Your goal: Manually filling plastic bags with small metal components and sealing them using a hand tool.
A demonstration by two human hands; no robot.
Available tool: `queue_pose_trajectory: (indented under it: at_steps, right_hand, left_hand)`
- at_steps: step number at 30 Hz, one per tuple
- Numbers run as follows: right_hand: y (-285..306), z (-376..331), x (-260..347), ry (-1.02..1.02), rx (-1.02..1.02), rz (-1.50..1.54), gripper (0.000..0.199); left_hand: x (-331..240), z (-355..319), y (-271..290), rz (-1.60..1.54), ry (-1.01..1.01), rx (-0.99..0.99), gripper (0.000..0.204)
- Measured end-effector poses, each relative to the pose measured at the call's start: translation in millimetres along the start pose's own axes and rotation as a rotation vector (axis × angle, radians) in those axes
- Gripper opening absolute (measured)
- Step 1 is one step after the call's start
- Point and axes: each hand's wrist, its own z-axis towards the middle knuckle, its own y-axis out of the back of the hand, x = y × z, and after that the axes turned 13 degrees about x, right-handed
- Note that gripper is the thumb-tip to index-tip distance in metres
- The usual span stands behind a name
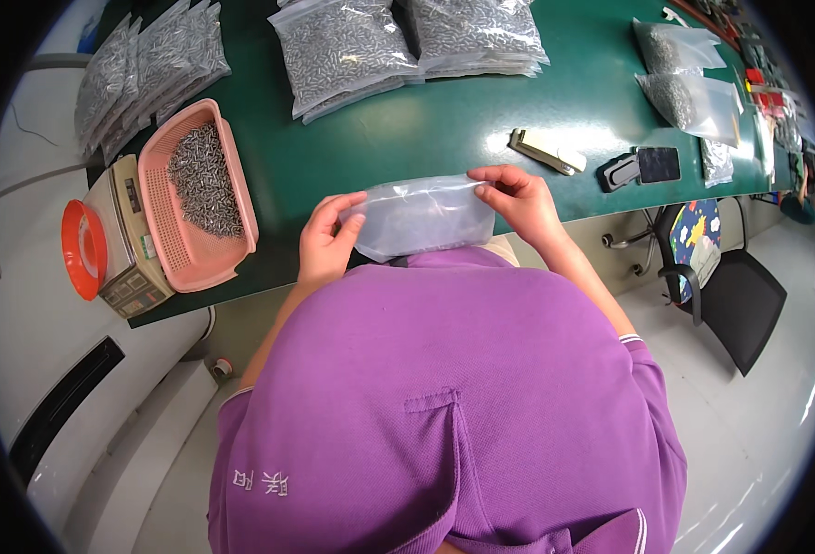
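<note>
I hold a clear plastic bag [421,217] flat between both hands, just above the near edge of the green table [426,129]. My left hand [326,238] pinches its left end and my right hand [518,201] pinches its top right corner. The bag looks empty. A pink basket [154,198] holding small metal parts sits to the left on a weighing scale [121,242].
Several sealed bags of metal parts lie at the table's far left [149,65] and far middle [407,42]. A beige tool [546,150] and a dark phone [657,164] lie to the right. An orange lid [83,249] is beside the scale. A black chair [735,295] stands at right.
</note>
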Motion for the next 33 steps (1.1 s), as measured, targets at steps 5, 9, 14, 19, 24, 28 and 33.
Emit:
queue_pose_trajectory:
  at_steps: [5,9,14,19,24,28,33]
  right_hand:
    - [9.6,-0.6,6.7,0.184,0.015,-0.412,0.015]
    - [12.9,-0.8,14.0,0.237,0.029,-0.598,0.011]
    - [18.7,0.4,19.2,0.301,0.102,-0.668,0.013]
    - [25.8,16.1,-8.0,-0.136,0.267,-0.205,0.02]
    - [21.5,25.1,-39.3,-0.317,0.239,0.296,0.019]
    - [14.4,22.8,-32.6,-0.327,0.148,0.442,0.017]
    - [12.2,18.8,-21.8,-0.242,0.08,0.345,0.022]
  left_hand:
    - [-26.7,12.4,15.7,0.329,0.053,0.104,0.018]
    - [-35.9,15.2,20.5,0.422,0.134,0.175,0.014]
    - [-27.7,26.6,34.9,0.396,0.092,0.274,0.017]
    - [-10.9,46.8,45.2,-0.014,0.565,0.386,0.022]
    - [10.7,49.8,50.7,-0.337,0.797,0.373,0.024]
    - [5.7,46.2,49.4,-0.404,0.721,0.33,0.024]
    - [-10.0,47.6,52.9,-0.306,0.693,0.346,0.022]
